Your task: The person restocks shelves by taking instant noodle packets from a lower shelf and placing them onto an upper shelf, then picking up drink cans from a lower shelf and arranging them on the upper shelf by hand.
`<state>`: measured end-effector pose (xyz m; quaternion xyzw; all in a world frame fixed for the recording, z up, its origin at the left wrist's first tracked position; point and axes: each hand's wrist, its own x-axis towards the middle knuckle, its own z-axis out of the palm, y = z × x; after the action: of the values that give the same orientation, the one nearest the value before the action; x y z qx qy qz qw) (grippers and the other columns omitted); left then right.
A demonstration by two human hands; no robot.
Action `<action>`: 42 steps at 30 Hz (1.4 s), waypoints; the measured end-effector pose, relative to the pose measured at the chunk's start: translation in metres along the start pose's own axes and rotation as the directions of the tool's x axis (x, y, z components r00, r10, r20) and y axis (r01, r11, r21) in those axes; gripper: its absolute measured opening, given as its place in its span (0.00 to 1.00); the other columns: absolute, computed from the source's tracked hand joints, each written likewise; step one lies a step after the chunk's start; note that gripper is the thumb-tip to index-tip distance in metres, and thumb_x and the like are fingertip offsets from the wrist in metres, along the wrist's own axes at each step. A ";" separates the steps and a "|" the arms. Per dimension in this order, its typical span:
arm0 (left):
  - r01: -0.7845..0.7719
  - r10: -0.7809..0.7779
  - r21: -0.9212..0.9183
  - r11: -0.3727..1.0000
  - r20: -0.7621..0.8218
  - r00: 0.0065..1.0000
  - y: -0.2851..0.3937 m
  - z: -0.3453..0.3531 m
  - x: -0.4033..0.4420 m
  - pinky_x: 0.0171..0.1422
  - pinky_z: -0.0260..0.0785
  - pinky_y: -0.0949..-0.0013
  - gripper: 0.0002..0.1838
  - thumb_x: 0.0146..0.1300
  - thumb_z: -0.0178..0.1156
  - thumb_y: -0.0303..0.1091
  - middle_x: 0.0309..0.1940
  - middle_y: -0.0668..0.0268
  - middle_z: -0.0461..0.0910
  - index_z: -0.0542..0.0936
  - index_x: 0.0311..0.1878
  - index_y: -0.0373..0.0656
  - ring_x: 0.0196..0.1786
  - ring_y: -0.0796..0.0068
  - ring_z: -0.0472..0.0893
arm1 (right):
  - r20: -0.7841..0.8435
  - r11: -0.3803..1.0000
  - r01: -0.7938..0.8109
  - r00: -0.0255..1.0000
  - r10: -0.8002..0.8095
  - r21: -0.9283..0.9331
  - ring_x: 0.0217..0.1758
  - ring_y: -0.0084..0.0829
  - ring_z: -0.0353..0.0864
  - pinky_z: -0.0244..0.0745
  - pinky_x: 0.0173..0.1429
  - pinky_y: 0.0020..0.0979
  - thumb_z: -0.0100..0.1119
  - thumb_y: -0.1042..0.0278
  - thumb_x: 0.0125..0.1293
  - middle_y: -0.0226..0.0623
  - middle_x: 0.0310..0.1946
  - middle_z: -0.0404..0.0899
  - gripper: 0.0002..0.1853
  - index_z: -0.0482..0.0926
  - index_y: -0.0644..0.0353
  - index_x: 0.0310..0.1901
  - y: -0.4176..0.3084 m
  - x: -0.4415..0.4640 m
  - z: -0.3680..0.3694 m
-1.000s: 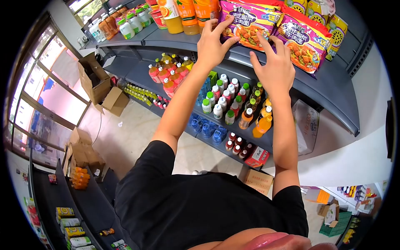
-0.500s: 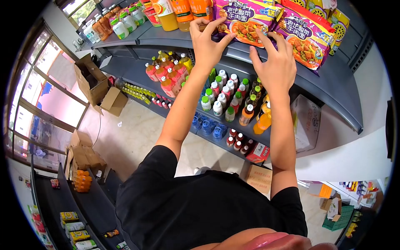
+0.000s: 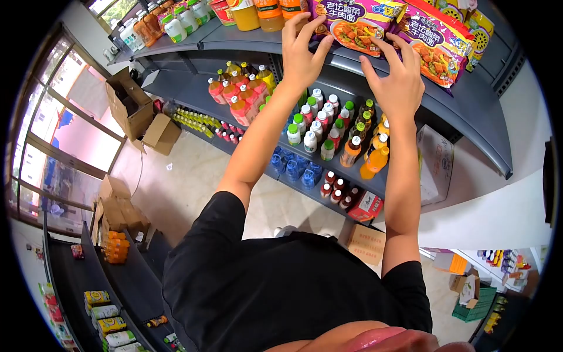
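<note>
A purple instant noodle packet point(image 3: 358, 29) stands on the upper shelf, showing a bowl of noodles on its front. My left hand point(image 3: 302, 58) is at its left edge, with fingers apart and fingertips against or just in front of the wrapper. Near the packet's lower right side is my right hand point(image 3: 399, 85), fingers spread and bent, the tips at the wrapper; whether they press on it I cannot tell. A second purple noodle packet point(image 3: 434, 47) leans just right of the first. Orange juice bottles point(image 3: 268, 14) stand to the left of my left hand.
Below the grey upper shelf point(image 3: 234, 42) are rows of small drink bottles point(image 3: 319, 120) and a pack of pink-labelled bottles point(image 3: 237, 97). A white carton point(image 3: 434, 167) stands at the right end. Cardboard boxes point(image 3: 129, 108) lie on the floor at left, and another shelf unit point(image 3: 132, 281) stands behind.
The view has shifted slightly, so shelves and packets sit a little higher and to the right. Both hands stay by the same noodle packet, the right fingertips slightly lower on it.
</note>
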<state>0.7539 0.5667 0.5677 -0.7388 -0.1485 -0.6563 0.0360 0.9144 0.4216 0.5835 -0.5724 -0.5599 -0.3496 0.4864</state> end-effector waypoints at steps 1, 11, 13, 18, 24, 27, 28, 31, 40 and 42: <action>-0.004 0.004 -0.007 1.000 0.004 1.000 0.003 -0.002 0.001 0.67 0.70 0.56 0.24 0.66 0.71 0.39 0.65 0.54 0.72 0.81 0.64 0.48 0.63 0.54 0.77 | 0.002 1.000 -0.004 1.000 0.004 -0.002 0.58 0.34 0.81 0.83 0.51 0.37 0.74 0.53 0.59 0.21 0.57 0.80 0.20 0.86 0.39 0.54 -0.001 0.000 0.000; 0.001 -0.009 0.070 0.998 0.111 0.994 0.019 -0.006 0.009 0.68 0.70 0.54 0.30 0.65 0.69 0.47 0.72 0.58 0.70 0.78 0.69 0.49 0.65 0.50 0.76 | 0.072 0.985 -0.040 0.997 0.029 0.166 0.60 0.36 0.85 0.83 0.57 0.36 0.70 0.56 0.62 0.28 0.64 0.82 0.22 0.85 0.39 0.59 0.001 -0.001 -0.007; 0.009 -0.019 0.077 0.997 0.127 0.992 0.020 -0.005 0.010 0.67 0.71 0.53 0.30 0.64 0.69 0.47 0.72 0.58 0.70 0.78 0.68 0.49 0.64 0.50 0.76 | 0.080 0.984 -0.059 0.996 0.046 0.166 0.61 0.36 0.85 0.83 0.57 0.36 0.70 0.56 0.62 0.28 0.64 0.82 0.22 0.85 0.40 0.59 0.003 0.000 -0.005; -0.023 0.007 0.121 0.992 0.137 0.991 0.020 -0.003 0.016 0.66 0.72 0.53 0.31 0.63 0.70 0.47 0.71 0.58 0.71 0.78 0.68 0.50 0.63 0.50 0.77 | 0.106 0.987 -0.085 0.992 0.070 0.140 0.61 0.36 0.85 0.83 0.57 0.37 0.69 0.55 0.63 0.29 0.65 0.82 0.22 0.85 0.42 0.60 0.005 0.000 -0.002; -0.023 -0.004 0.148 0.989 0.177 0.984 0.019 -0.003 0.013 0.66 0.71 0.52 0.32 0.65 0.67 0.48 0.72 0.55 0.68 0.75 0.71 0.51 0.64 0.49 0.76 | 0.169 0.991 -0.114 0.980 0.101 0.070 0.59 0.34 0.85 0.84 0.52 0.38 0.68 0.54 0.63 0.27 0.65 0.80 0.23 0.84 0.42 0.60 0.001 0.004 -0.004; -0.020 -0.010 0.180 0.984 0.164 0.986 0.014 0.002 0.003 0.68 0.68 0.51 0.32 0.68 0.65 0.49 0.74 0.52 0.65 0.73 0.73 0.52 0.65 0.48 0.75 | 0.133 0.992 -0.107 0.986 0.098 0.060 0.55 0.32 0.86 0.84 0.49 0.37 0.69 0.55 0.62 0.26 0.62 0.81 0.22 0.85 0.42 0.59 -0.003 0.004 -0.007; -0.025 -0.004 0.180 0.983 0.160 0.987 0.009 0.005 0.001 0.68 0.67 0.50 0.32 0.69 0.64 0.49 0.74 0.50 0.63 0.72 0.74 0.52 0.66 0.48 0.74 | 0.087 0.994 -0.085 0.993 0.079 0.069 0.53 0.32 0.86 0.84 0.48 0.37 0.70 0.55 0.61 0.26 0.60 0.81 0.22 0.85 0.42 0.58 -0.002 0.002 -0.006; -0.031 -0.001 0.202 0.979 0.155 0.988 0.013 0.004 0.001 0.72 0.65 0.50 0.31 0.70 0.64 0.48 0.74 0.49 0.62 0.72 0.74 0.51 0.69 0.47 0.72 | 0.006 0.994 -0.055 0.998 0.055 0.094 0.49 0.31 0.86 0.84 0.46 0.36 0.71 0.57 0.60 0.26 0.55 0.81 0.20 0.87 0.42 0.55 -0.001 0.000 -0.005; -0.072 0.062 0.143 0.987 0.071 0.996 0.014 0.005 0.000 0.79 0.53 0.44 0.30 0.70 0.64 0.46 0.74 0.47 0.62 0.74 0.71 0.47 0.77 0.42 0.59 | -0.069 0.983 -0.026 0.997 0.039 0.183 0.41 0.33 0.85 0.81 0.42 0.35 0.72 0.63 0.59 0.29 0.35 0.81 0.09 0.87 0.50 0.41 0.001 -0.001 -0.004; -0.070 0.059 0.140 0.988 0.087 0.995 0.018 0.003 -0.003 0.80 0.51 0.44 0.29 0.69 0.64 0.45 0.75 0.47 0.61 0.74 0.71 0.47 0.78 0.41 0.57 | -0.049 0.979 -0.038 0.998 0.049 0.201 0.39 0.33 0.84 0.81 0.41 0.35 0.72 0.63 0.58 0.29 0.31 0.80 0.07 0.87 0.51 0.39 0.000 -0.002 -0.004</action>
<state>0.7618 0.5499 0.5668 -0.7652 -0.1724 -0.6116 0.1038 0.9150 0.4176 0.5823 -0.5232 -0.5663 -0.2958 0.5640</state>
